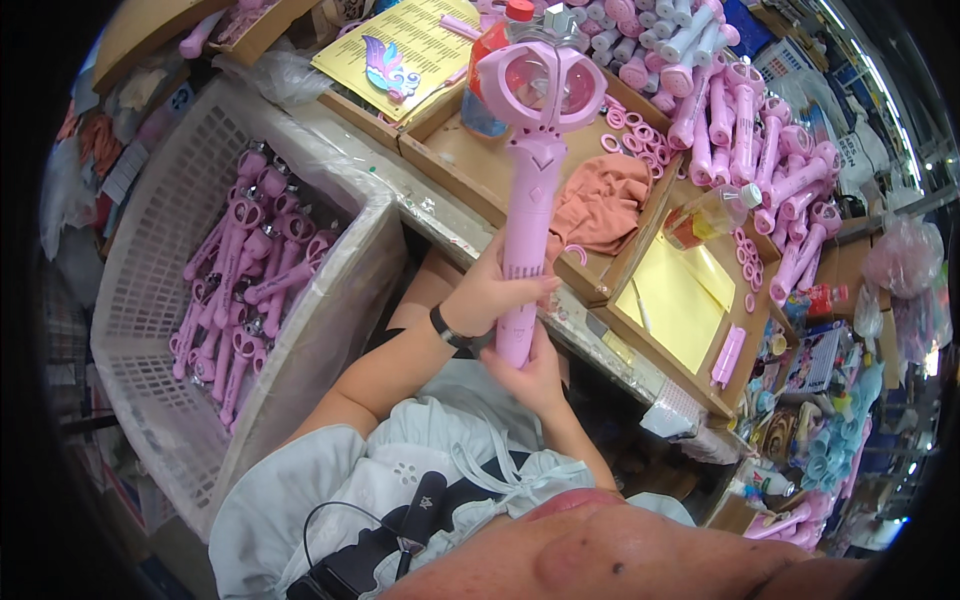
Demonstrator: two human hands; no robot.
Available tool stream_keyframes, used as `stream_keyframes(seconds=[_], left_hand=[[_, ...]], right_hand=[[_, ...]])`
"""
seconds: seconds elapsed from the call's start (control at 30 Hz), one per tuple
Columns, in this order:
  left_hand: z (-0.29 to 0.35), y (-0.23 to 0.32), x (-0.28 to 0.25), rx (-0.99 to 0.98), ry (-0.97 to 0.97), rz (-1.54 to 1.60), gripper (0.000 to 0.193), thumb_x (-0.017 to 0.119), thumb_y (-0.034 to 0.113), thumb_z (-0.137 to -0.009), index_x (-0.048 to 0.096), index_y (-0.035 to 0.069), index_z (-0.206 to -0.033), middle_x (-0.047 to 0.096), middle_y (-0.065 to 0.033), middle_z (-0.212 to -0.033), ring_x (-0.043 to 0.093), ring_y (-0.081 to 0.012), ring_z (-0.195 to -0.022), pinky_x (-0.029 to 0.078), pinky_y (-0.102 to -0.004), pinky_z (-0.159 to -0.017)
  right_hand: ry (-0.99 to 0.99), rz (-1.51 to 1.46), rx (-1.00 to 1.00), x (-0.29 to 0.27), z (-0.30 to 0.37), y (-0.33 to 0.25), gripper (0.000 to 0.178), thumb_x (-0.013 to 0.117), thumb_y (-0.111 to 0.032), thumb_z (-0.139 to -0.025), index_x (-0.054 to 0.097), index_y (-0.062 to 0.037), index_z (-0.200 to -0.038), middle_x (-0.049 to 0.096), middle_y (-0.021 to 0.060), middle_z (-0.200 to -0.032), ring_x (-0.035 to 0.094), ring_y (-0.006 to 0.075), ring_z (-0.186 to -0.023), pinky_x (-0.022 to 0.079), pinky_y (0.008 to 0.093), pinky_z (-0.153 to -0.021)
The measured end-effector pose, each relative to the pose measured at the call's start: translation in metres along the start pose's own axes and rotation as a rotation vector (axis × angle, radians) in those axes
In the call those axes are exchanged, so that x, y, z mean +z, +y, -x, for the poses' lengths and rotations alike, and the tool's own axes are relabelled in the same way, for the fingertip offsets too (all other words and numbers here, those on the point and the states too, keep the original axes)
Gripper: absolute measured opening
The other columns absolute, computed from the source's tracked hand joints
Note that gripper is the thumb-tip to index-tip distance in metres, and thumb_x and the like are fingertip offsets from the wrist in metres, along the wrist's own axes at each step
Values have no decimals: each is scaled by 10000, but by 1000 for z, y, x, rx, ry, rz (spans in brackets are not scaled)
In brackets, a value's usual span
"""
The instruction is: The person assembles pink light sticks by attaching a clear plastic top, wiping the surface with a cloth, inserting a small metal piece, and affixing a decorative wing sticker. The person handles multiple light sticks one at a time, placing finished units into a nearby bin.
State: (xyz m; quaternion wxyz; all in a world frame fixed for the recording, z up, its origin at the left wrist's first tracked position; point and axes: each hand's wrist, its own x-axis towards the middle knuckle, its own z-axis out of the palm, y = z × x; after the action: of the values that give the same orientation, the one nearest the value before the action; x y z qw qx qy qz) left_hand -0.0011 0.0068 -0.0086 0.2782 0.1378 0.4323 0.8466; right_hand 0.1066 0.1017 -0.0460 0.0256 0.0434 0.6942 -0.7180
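Observation:
A pink toy light-stick wand (531, 195) stands almost upright before me, with an open ring-shaped head and a clear, gem-like piece in it. My left hand (492, 292), with a black band at the wrist, is closed around the middle of its handle. Lower down, my right hand (532, 378) grips the handle's bottom end. Beyond the wand lies a cardboard tray (455, 165) on the bench. A crumpled orange-pink cloth (605, 203) and several small pink rings (640, 140) lie in that tray.
At my left stands a white plastic basket (140, 300) with several pink wands inside. Pink handles (745, 120) are heaped at the back right. A bottle of yellowish liquid (700, 218) lies tilted above yellow paper (680, 300). Another bottle (483, 110) stands behind the wand.

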Motion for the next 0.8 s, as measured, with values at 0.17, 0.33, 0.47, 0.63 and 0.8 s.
stream_keyframes(seconds=[0.17,0.33,0.47,0.63,0.8], left_hand=[[-1,5,-10,1,-241,453,504,636,109,-787,379,59,-1218,545,-30,-768,540,-131,-573,473,-273,-550],[-2,-5,-2,147,226,-431,547,685,103,-783,355,15,-1211,553,-39,-818,565,-114,-704,489,-270,-655],[3,-9,2,138,190,-239,655,669,96,-806,268,-20,-1310,516,-83,-1079,519,-121,-981,435,-271,-851],[12,2,1,151,152,-139,668,571,63,-871,166,20,-1400,442,-135,-1251,515,-173,-1055,428,-307,-895],[17,10,0,71,120,18,629,549,53,-880,183,12,-1390,452,-153,-1252,513,-177,-1068,429,-324,-906]], right_hand=[[-465,-558,210,-12,5,2,481,676,-69,-729,456,-13,-1152,599,89,-924,600,179,-818,474,307,-732],[12,42,34,-2,0,13,438,664,-79,-765,448,-7,-1139,581,93,-960,586,159,-831,467,290,-717],[52,97,82,-1,-1,23,419,658,-53,-770,447,-16,-1130,563,69,-954,580,146,-815,472,290,-713],[-216,-407,228,-13,1,29,427,652,-28,-755,448,-17,-1130,584,78,-878,602,174,-772,486,305,-695],[-367,-654,311,-21,1,31,448,666,-41,-731,448,-12,-1122,599,103,-797,617,208,-702,490,321,-663]])
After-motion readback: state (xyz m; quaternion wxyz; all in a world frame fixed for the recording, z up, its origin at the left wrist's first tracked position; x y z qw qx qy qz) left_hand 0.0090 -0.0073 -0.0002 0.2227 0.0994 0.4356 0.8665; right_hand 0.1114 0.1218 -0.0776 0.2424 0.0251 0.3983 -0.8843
